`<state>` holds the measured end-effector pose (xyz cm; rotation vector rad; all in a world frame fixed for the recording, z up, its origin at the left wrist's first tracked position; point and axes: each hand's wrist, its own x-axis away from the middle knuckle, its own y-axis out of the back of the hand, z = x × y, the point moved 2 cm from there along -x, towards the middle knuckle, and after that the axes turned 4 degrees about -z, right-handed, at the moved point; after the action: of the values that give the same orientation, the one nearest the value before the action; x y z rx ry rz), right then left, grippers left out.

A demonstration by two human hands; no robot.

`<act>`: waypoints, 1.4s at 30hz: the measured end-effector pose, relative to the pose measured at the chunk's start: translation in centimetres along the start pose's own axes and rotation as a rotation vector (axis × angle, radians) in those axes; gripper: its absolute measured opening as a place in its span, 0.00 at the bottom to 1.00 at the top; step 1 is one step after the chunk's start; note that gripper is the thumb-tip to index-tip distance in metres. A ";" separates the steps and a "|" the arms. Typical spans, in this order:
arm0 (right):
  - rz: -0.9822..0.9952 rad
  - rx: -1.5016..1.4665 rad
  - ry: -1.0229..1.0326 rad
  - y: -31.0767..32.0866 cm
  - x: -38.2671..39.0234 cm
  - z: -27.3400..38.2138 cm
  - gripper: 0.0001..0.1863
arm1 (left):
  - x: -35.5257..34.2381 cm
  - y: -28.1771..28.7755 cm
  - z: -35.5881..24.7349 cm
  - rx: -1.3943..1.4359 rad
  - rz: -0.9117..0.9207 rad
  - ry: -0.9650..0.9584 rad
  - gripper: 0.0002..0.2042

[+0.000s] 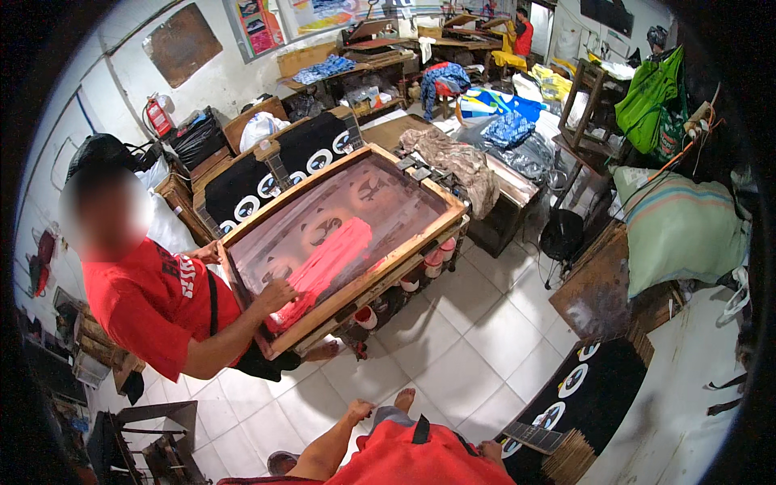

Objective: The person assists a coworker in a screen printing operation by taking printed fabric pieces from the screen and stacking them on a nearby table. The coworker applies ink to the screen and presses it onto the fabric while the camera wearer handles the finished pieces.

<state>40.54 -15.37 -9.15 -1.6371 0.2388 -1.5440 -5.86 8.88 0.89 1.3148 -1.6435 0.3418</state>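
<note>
My left hand [360,411] hangs over the tiled floor in front of my red shirt, fingers curled in, with nothing visible in it. Low on the other side, my right hand [491,451] shows only in part beside my shirt; its fingers are too small to read. Ahead of me stands a wood-framed printing screen [365,281], tilted, with pinkish-red ink [333,260] spread across its mesh. A co-worker in a red shirt [149,303] has one hand [279,295] over the inked end and the other hand [208,253] at the frame's left edge.
Black printed panels [311,145] lie on a board behind the screen. More black panels with round prints [602,396] are at my right, beside stacked wooden slats [572,459]. Ink tubs [366,317] sit under the screen. A stuffed pale-green sack [683,230] rests at the right.
</note>
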 end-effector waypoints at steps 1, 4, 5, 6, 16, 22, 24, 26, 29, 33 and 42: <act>-0.242 0.209 0.050 -1.0 -1.0 -0.1 0.09 | -0.3 0.9 0.1 0.014 -0.001 0.043 0.14; -0.568 0.608 0.273 -4.9 -3.0 0.4 0.04 | -1.5 3.3 0.5 0.007 -0.004 0.143 0.13; -0.545 0.546 0.294 -6.6 -3.9 0.8 0.05 | -1.7 4.0 0.5 0.003 0.000 0.147 0.13; -0.525 0.471 0.323 -8.1 -3.9 1.1 0.06 | -1.8 4.4 0.3 -0.017 0.016 0.144 0.13; -0.909 0.599 0.443 -15.4 -1.2 0.2 0.11 | -4.3 1.0 -10.5 -0.092 0.209 0.202 0.09; -0.899 1.299 0.393 -10.5 2.4 -2.7 0.13 | -5.5 -2.2 -15.1 -0.010 0.270 0.000 0.09; -1.065 0.895 0.225 -8.5 3.6 -4.1 0.12 | -5.1 -2.6 -15.4 -0.002 0.270 -0.010 0.10; -1.026 1.413 0.328 -8.3 4.3 -4.3 0.11 | -4.9 -2.9 -14.8 -0.030 0.256 -0.018 0.09; -0.869 2.141 0.327 -8.8 5.2 -4.1 0.10 | -5.5 -2.9 -11.2 -0.014 0.267 0.077 0.09; -1.047 0.968 0.272 -9.4 5.9 -2.1 0.09 | -8.5 -2.6 -3.2 -0.065 0.363 0.164 0.12; -0.955 0.644 0.321 -10.5 4.0 3.0 0.11 | -6.2 -3.9 0.7 -0.441 0.262 -0.083 0.13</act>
<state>39.94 -10.18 1.23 -0.9804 -0.9176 -2.2494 -3.17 10.65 -5.74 0.7960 -1.8369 0.0685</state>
